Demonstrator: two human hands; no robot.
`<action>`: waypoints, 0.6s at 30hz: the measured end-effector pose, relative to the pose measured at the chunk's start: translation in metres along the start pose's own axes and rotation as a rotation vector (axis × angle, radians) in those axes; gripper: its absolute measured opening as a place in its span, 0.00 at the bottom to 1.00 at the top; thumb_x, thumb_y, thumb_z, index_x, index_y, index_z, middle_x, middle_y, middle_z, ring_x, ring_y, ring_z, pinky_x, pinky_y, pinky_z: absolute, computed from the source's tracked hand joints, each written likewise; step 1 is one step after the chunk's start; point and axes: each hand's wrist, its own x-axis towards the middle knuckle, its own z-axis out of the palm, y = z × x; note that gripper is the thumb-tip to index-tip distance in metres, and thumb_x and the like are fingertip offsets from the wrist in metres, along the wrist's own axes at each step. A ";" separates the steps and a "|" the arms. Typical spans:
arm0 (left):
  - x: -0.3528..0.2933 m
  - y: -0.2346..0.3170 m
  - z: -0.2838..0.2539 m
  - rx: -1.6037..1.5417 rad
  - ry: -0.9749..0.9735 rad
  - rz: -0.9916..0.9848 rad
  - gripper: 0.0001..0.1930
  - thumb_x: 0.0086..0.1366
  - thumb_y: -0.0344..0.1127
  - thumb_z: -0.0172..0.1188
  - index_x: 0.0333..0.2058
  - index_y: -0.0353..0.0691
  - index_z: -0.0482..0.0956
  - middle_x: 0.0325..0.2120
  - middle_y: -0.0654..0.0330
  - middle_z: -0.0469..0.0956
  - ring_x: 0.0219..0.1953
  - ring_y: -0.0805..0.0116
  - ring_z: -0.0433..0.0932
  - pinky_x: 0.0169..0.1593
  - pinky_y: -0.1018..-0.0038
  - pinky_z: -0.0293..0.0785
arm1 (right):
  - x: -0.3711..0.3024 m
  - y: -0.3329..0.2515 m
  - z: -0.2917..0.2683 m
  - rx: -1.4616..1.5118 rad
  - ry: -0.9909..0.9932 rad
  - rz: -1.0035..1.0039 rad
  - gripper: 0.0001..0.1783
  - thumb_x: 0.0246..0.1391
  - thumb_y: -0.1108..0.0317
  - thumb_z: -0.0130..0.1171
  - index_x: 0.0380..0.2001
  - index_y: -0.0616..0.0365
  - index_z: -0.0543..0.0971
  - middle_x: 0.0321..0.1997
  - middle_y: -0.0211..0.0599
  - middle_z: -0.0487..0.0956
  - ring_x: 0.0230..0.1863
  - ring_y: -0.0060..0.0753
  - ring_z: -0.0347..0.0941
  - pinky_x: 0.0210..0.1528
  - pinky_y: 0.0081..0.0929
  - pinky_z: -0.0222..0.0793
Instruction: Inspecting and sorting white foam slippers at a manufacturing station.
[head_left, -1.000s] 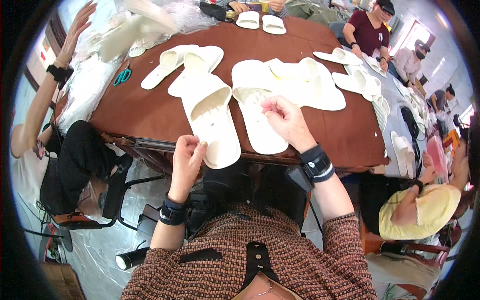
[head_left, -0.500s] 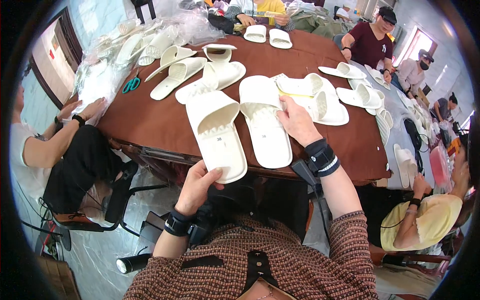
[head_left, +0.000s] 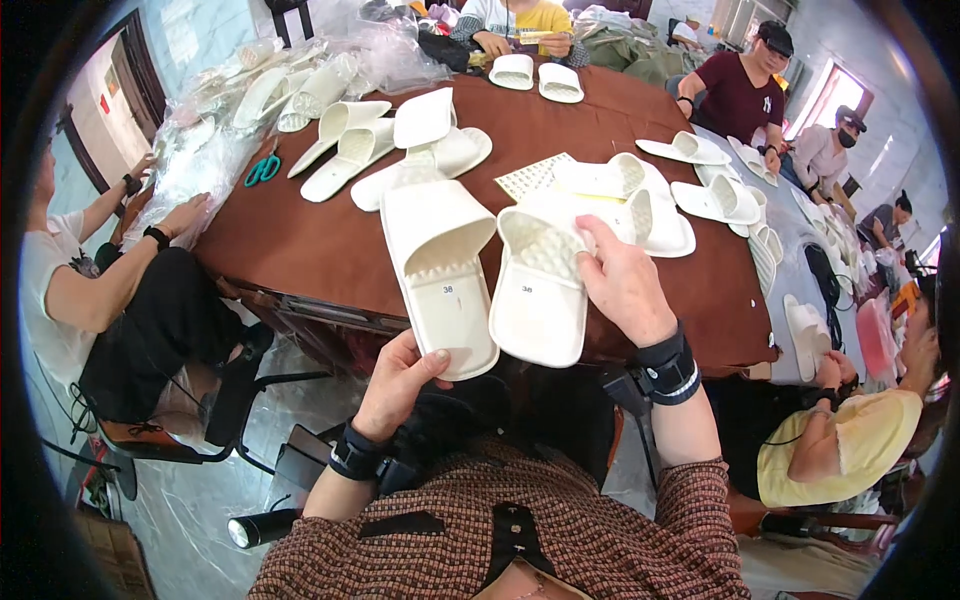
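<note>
My left hand (head_left: pixel 398 385) grips a white slide slipper (head_left: pixel 452 325) by its near end, thumb on the insole. Close beside it, my right hand (head_left: pixel 632 285) pinches a second white slipper (head_left: pixel 538 325) at the side edge of its strap. Both slippers are held up over the near table edge, insoles toward me, with a small dark mark printed on each. Bumpy texture shows inside the straps. Behind the right slipper lies a pale yellow sheet of small labels (head_left: pixel 533 177). More white slippers (head_left: pixel 665 225) rest just right of my right hand.
The table has a brown cloth (head_left: pixel 300 255). Several slippers (head_left: pixel 350 160) and teal scissors (head_left: pixel 264 170) lie left, near plastic-bagged slippers (head_left: pixel 205 150). Another pair (head_left: pixel 537 78) sits at the far edge. Co-workers sit around; a person in white (head_left: pixel 85 270) is close at left.
Both slippers have come nearer to me, the right one tilting so its strap opening shows more. The label sheet is more exposed. A slipper behind them at left now shows its flat white surface.
</note>
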 end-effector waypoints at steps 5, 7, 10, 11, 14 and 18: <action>0.001 -0.010 0.004 -0.064 0.011 -0.049 0.16 0.67 0.39 0.61 0.49 0.35 0.76 0.40 0.61 0.81 0.38 0.74 0.79 0.37 0.77 0.77 | 0.006 0.011 -0.006 0.047 -0.053 -0.049 0.22 0.54 0.65 0.60 0.51 0.61 0.72 0.47 0.56 0.77 0.48 0.56 0.75 0.47 0.43 0.71; 0.001 -0.010 0.004 -0.050 0.001 -0.042 0.16 0.67 0.39 0.61 0.48 0.35 0.76 0.40 0.61 0.81 0.37 0.74 0.79 0.36 0.78 0.77 | 0.021 0.019 -0.002 0.020 -0.009 -0.174 0.25 0.53 0.62 0.61 0.53 0.62 0.72 0.51 0.56 0.75 0.53 0.56 0.71 0.53 0.42 0.68; 0.000 -0.011 0.005 -0.025 -0.003 -0.073 0.16 0.67 0.39 0.61 0.47 0.34 0.76 0.40 0.60 0.81 0.38 0.74 0.79 0.36 0.78 0.76 | 0.037 0.028 0.008 0.077 -0.093 -0.279 0.33 0.52 0.55 0.62 0.56 0.64 0.70 0.57 0.55 0.72 0.60 0.56 0.65 0.62 0.42 0.61; 0.000 -0.011 0.006 -0.018 -0.006 -0.072 0.16 0.67 0.39 0.61 0.47 0.34 0.76 0.40 0.60 0.81 0.38 0.74 0.79 0.36 0.78 0.76 | 0.041 0.030 0.010 0.133 -0.248 -0.201 0.36 0.52 0.52 0.62 0.58 0.64 0.69 0.57 0.55 0.72 0.61 0.56 0.63 0.65 0.43 0.58; 0.000 -0.013 0.007 -0.069 -0.003 -0.079 0.15 0.68 0.37 0.59 0.49 0.35 0.74 0.39 0.59 0.81 0.37 0.71 0.79 0.36 0.75 0.77 | 0.046 0.037 0.008 0.117 -0.278 -0.146 0.40 0.49 0.48 0.65 0.60 0.63 0.69 0.59 0.55 0.70 0.62 0.54 0.63 0.65 0.40 0.58; 0.000 -0.017 0.004 -0.079 -0.019 -0.087 0.14 0.69 0.37 0.58 0.49 0.35 0.74 0.38 0.60 0.81 0.36 0.71 0.79 0.36 0.75 0.76 | 0.044 0.036 0.003 0.068 -0.292 0.006 0.43 0.46 0.46 0.69 0.59 0.62 0.70 0.59 0.54 0.71 0.61 0.50 0.65 0.63 0.38 0.61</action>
